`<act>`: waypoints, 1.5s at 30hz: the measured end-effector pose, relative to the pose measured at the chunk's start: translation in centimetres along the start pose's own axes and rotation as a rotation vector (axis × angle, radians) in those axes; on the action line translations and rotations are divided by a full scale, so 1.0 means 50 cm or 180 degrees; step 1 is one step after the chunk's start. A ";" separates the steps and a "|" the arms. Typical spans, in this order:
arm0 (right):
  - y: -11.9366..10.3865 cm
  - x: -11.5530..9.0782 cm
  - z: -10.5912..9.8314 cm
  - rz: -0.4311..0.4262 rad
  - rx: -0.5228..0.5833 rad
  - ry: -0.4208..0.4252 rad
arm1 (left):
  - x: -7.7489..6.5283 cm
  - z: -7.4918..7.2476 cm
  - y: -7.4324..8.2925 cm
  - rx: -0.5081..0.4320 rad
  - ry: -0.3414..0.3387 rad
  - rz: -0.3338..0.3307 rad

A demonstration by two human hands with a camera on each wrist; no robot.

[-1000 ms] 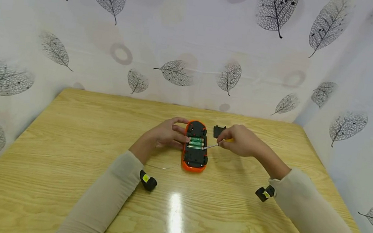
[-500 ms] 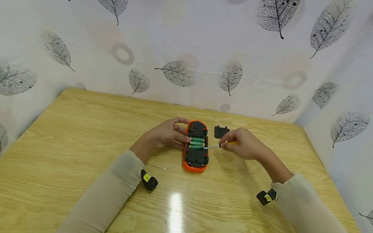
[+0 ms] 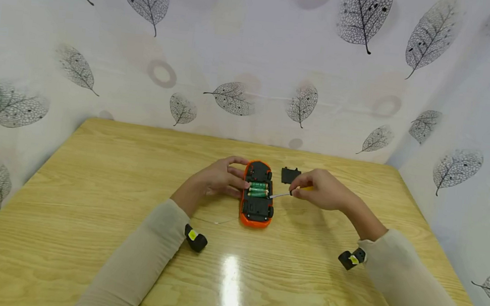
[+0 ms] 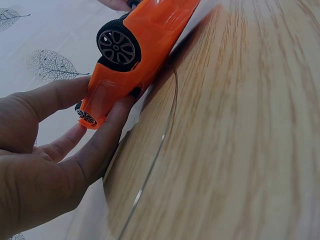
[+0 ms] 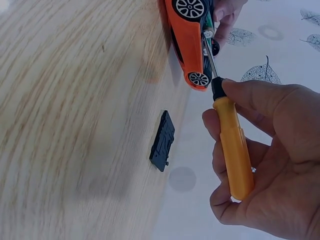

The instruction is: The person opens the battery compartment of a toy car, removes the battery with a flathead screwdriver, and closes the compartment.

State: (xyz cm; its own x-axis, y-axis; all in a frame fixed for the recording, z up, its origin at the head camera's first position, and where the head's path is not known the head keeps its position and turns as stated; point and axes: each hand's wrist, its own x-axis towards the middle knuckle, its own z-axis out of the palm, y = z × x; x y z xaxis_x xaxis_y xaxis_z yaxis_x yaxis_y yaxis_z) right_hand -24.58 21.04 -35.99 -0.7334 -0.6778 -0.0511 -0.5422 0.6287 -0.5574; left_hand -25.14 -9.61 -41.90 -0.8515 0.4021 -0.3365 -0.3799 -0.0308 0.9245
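An orange toy car [image 3: 256,221] lies upside down on the table, its black underside up. Green batteries [image 3: 258,189] sit in its open compartment; the lowest looks tilted, right end raised. My left hand [image 3: 221,176] grips the car along its left side, with the thumb near the batteries. In my right hand [image 3: 325,190] is a screwdriver [image 5: 233,145] with a yellow handle and black collar, and the fingers curl round that handle. Its metal shaft reaches the compartment's right edge by the batteries. The exact contact of the tip is too small to tell.
A black battery cover [image 3: 290,175] lies just beyond my right hand. A thin wire [image 4: 145,182] runs over the wooden table [image 3: 126,260] near the car's left side. Leaf-patterned cloth [image 3: 256,49] hangs behind the table's far edge.
The lowest battery's right end has risen, so it now slants. My right hand and screwdriver have shifted slightly right and toward me. The left hand keeps its hold on the toy car.
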 end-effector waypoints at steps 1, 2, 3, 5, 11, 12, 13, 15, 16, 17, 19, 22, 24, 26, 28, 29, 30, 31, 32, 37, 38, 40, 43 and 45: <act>0.002 -0.001 -0.001 0.0003 0.0002 -0.0003 | 0.000 0.000 -0.001 0.0000 0.0001 -0.0003; 0.003 -0.002 -0.002 0.0022 0.0009 0.0003 | 0.001 0.000 -0.001 0.0002 0.0005 -0.0006; 0.005 -0.003 -0.002 0.0046 0.0022 0.0012 | 0.001 -0.001 -0.001 0.0000 0.0007 -0.0010; 0.008 -0.005 -0.003 0.0076 0.0052 0.0027 | 0.000 0.000 -0.001 0.0007 0.0012 -0.0008; 0.022 -0.012 -0.005 0.0176 0.0063 0.0111 | -0.001 0.002 -0.002 0.0016 0.0006 0.0000; 0.025 -0.014 -0.006 0.0197 0.0038 0.0147 | -0.001 0.002 -0.002 0.0014 0.0001 0.0001; 0.029 -0.015 -0.008 0.0221 0.0018 0.0182 | 0.000 0.003 -0.003 0.0011 -0.0003 -0.0003; 0.038 -0.017 -0.012 0.0273 -0.0025 0.0253 | 0.000 0.003 -0.003 0.0014 -0.0001 0.0000; 0.042 -0.017 -0.015 0.0294 -0.0039 0.0286 | -0.001 0.004 -0.003 0.0016 0.0004 0.0000; 0.048 -0.018 -0.017 0.0316 -0.0049 0.0319 | -0.001 0.004 -0.003 0.0021 0.0008 0.0002; 0.060 -0.022 -0.021 0.0369 -0.0048 0.0363 | -0.001 0.004 -0.002 0.0024 0.0013 0.0007; 0.077 -0.029 -0.025 0.0449 0.0001 0.0406 | -0.001 0.005 -0.002 0.0035 0.0005 0.0007; 0.090 -0.036 -0.028 0.0518 0.0036 0.0433 | 0.000 0.005 -0.002 0.0039 -0.0007 0.0006; 0.103 -0.042 -0.031 0.0594 0.0097 0.0455 | 0.001 0.005 -0.002 0.0041 -0.0015 0.0001; 0.114 -0.048 -0.034 0.0664 0.0154 0.0484 | 0.002 0.005 -0.003 0.0036 -0.0014 -0.0001; 0.119 -0.051 -0.035 0.0708 0.0182 0.0494 | 0.002 0.004 -0.003 0.0037 -0.0011 -0.0002; 0.124 -0.053 -0.036 0.0743 0.0205 0.0507 | 0.002 0.004 -0.003 0.0044 -0.0009 -0.0001; 0.128 -0.056 -0.037 0.0783 0.0232 0.0527 | 0.002 0.004 -0.003 0.0044 -0.0004 -0.0005; 0.132 -0.058 -0.038 0.0817 0.0252 0.0546 | 0.002 0.004 -0.002 0.0049 0.0001 -0.0008; 0.153 -0.065 -0.044 0.0988 0.0265 0.0633 | 0.000 0.004 -0.002 0.0054 -0.0002 -0.0020; 0.157 -0.066 -0.046 0.1010 0.0256 0.0639 | 0.000 0.003 -0.002 0.0046 -0.0005 -0.0022; 0.164 -0.065 -0.049 0.1062 0.0270 0.0639 | 0.000 0.002 -0.003 0.0034 -0.0011 -0.0021; 0.172 -0.063 -0.055 0.1132 0.0327 0.0638 | -0.002 0.002 -0.001 0.0030 -0.0018 -0.0017; 0.175 -0.059 -0.058 0.1178 0.0385 0.0635 | -0.003 0.003 0.000 0.0041 -0.0015 -0.0008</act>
State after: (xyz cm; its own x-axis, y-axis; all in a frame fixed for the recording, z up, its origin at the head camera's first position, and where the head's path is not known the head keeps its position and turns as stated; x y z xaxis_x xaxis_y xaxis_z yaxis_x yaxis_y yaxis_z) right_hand -28.32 29.65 -38.32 -0.9406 -0.3208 -0.1114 -0.1846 0.7582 -0.6254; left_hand -24.96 -9.55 -41.81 -0.8488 0.4065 -0.3380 -0.3773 -0.0180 0.9259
